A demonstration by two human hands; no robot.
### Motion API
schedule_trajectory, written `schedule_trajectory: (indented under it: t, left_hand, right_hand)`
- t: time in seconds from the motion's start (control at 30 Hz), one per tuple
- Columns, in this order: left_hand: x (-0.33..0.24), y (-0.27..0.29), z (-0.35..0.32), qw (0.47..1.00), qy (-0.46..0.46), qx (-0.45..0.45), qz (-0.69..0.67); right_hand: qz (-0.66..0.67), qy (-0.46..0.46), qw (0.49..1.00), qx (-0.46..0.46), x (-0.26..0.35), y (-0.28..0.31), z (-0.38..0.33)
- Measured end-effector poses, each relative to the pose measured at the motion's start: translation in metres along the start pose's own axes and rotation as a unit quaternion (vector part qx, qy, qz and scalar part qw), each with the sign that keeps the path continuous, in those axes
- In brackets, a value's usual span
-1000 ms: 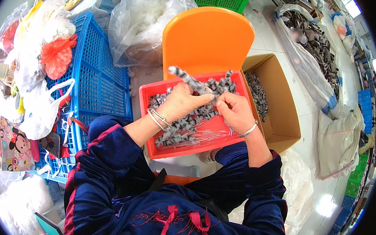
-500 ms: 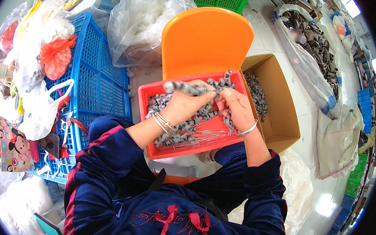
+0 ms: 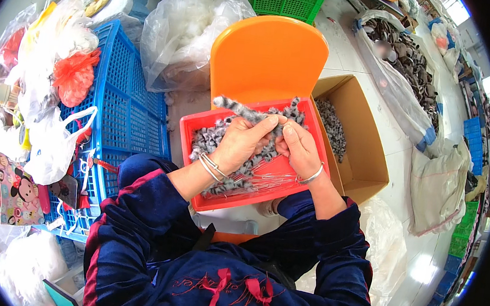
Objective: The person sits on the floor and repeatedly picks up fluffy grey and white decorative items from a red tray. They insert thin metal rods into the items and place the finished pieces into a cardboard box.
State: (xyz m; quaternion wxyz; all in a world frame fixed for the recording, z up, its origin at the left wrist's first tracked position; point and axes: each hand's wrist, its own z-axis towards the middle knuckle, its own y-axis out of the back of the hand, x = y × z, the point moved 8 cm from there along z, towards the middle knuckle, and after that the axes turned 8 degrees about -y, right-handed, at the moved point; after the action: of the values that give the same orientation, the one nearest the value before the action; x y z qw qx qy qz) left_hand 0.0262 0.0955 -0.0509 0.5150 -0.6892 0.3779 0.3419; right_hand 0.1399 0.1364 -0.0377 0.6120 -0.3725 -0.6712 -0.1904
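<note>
Handling one end of a striped grey furry strip seems to be the step in hand, with both hands raised over a red tray and meeting toward its twelve o'clock side. The left hand comes in from eight o'clock, its grip pinching the strip between thumb and fingers. The right hand comes in from five o'clock; its grip is pressed together, thumb against curled fingers, right beside the strip's covered end, but I cannot tell what, if anything, lies between them. As I judge it, the next move calls for a steady left grip to present that end, leaving the fine work to the right fingertips. The strip is above the tray, its long axis running from between nine and ten o'clock to between three and four. Its free tip points out past the left hand toward ten o'clock; the opposite end is largely hidden at the fingertips. Below, more striped pieces lie toward nine o'clock in the tray, and thin pale rods toward five. A cardboard box stands just beside the tray at three o'clock.
</note>
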Motion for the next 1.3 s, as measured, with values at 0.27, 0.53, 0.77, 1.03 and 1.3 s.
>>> schedule_trajectory:
  t: [0.27,0.53,0.77,1.03,1.3]
  left_hand:
    - [0.002,-0.011,-0.002,0.998,0.004,0.030,-0.052]
    - [0.000,-0.018,-0.002,0.999,-0.014,0.023,-0.019]
    - [-0.001,-0.023,-0.004,1.000,-0.017,0.024,0.003]
    - [0.003,-0.016,0.002,0.999,-0.022,0.028,0.034]
    - [-0.003,0.022,0.016,0.988,-0.049,0.052,0.134]
  right_hand:
    - [0.001,0.042,0.999,0.005,-0.001,0.003,-0.002]
    - [0.006,0.046,0.998,-0.043,0.000,0.008,-0.001]
    - [-0.065,0.067,0.991,-0.099,0.011,0.007,-0.004]
    - [-0.120,0.165,0.925,-0.321,0.061,0.106,-0.021]
    - [-0.388,0.035,0.802,-0.452,0.052,0.225,-0.052]
